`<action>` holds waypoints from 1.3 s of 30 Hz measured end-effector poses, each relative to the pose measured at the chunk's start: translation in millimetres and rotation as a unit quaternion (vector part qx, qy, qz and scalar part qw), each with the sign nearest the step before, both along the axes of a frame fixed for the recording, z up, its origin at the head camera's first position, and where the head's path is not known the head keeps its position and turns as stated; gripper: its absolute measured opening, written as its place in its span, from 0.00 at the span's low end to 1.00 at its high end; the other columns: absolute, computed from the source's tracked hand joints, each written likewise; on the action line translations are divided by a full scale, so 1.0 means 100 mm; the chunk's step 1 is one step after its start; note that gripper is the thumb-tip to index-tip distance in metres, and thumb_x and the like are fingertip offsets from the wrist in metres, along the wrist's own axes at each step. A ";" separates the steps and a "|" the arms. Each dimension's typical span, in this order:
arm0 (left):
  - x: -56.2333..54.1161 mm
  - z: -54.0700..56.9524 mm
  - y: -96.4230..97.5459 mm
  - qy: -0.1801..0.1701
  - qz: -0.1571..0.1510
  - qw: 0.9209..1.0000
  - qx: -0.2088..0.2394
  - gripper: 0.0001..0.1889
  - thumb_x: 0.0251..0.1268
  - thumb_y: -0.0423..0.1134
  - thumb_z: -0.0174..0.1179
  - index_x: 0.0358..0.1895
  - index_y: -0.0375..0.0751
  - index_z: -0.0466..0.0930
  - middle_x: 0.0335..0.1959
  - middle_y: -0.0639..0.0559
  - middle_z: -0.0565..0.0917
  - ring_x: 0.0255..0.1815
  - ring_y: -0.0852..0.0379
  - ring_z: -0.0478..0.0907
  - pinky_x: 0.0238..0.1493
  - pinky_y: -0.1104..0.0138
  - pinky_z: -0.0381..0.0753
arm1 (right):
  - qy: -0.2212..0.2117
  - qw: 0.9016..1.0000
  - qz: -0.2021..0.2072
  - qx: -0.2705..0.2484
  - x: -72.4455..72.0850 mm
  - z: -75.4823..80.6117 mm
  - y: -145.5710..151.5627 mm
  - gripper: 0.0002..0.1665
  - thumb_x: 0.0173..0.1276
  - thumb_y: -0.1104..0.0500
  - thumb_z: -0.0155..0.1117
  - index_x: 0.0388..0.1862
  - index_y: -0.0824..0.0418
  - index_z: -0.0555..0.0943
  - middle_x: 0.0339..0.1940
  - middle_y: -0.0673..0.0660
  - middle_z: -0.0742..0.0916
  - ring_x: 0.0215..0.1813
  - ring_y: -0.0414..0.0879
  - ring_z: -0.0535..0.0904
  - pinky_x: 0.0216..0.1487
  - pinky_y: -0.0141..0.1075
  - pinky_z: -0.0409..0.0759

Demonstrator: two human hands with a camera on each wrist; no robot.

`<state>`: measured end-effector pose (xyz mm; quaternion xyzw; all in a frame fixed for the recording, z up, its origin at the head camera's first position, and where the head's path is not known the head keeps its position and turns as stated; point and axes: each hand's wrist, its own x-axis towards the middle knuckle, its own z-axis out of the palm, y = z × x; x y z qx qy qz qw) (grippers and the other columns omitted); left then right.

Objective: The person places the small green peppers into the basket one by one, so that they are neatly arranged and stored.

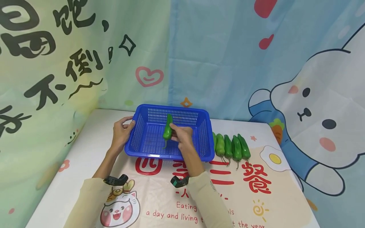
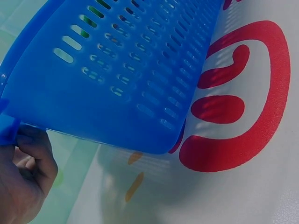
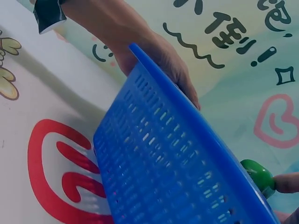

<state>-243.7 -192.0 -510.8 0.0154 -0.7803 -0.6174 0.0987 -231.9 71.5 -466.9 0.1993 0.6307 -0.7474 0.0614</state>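
Note:
A blue plastic basket (image 1: 168,156) with slotted walls stands on the table, seen from the side in both wrist views. My left hand (image 1: 122,133) grips its left rim; in the left wrist view that hand (image 2: 30,170) has its fingers curled at the basket's edge. Over the inside of the basket, my right hand (image 1: 182,134) pinches a green pepper (image 1: 168,126), its stem pointing down towards me. In the right wrist view only the end of the pepper (image 3: 258,176) shows past the rim, with a fingertip on it.
Several green peppers (image 1: 236,148) lie side by side at the basket's right, the leftmost partly hidden by its wall. A printed cloth (image 1: 159,196) covers the table. Printed curtains (image 1: 211,79) hang behind and at the left.

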 end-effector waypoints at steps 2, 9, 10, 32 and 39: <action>0.01 0.00 0.00 0.000 -0.001 1.000 -0.001 0.22 0.84 0.39 0.60 0.71 0.28 0.79 0.31 0.34 0.91 0.20 0.66 0.84 0.22 0.72 0.83 | -0.004 1.000 -0.001 -0.005 0.00 0.00 -0.04 0.22 0.74 0.58 0.76 0.56 0.76 0.87 0.45 0.69 0.94 0.33 0.44 0.92 0.42 0.37 0.93; 0.00 -0.01 0.00 0.001 0.001 1.000 -0.005 0.22 0.84 0.38 0.60 0.71 0.28 0.79 0.33 0.27 0.90 0.20 0.66 0.84 0.22 0.73 0.83 | -0.015 1.000 -0.003 -0.017 -0.03 -0.01 -0.14 0.23 0.73 0.60 0.77 0.57 0.77 0.86 0.47 0.70 0.94 0.34 0.45 0.93 0.40 0.37 0.93; 0.00 -0.01 0.00 0.001 0.001 1.000 -0.007 0.22 0.84 0.38 0.60 0.71 0.28 0.79 0.33 0.26 0.90 0.20 0.66 0.84 0.22 0.73 0.83 | -0.019 1.000 -0.002 -0.019 -0.04 -0.01 -0.15 0.23 0.73 0.59 0.77 0.58 0.77 0.86 0.48 0.71 0.94 0.36 0.46 0.93 0.42 0.38 0.93; -0.01 -0.03 0.00 -0.002 -0.002 1.000 0.005 0.22 0.84 0.39 0.60 0.71 0.29 0.80 0.30 0.33 0.90 0.20 0.67 0.83 0.23 0.72 0.84 | -0.046 0.998 0.012 -0.034 -0.05 -0.08 -0.35 0.23 0.74 0.61 0.76 0.59 0.77 0.85 0.54 0.72 0.92 0.42 0.51 0.95 0.50 0.43 0.92; -0.02 -0.03 0.00 -0.003 0.001 1.000 0.005 0.21 0.84 0.39 0.60 0.70 0.30 0.80 0.33 0.29 0.89 0.20 0.66 0.83 0.23 0.73 0.84 | -0.047 0.998 0.019 -0.033 -0.06 -0.06 -0.43 0.22 0.74 0.62 0.75 0.58 0.77 0.85 0.51 0.71 0.93 0.31 0.45 0.90 0.53 0.45 0.92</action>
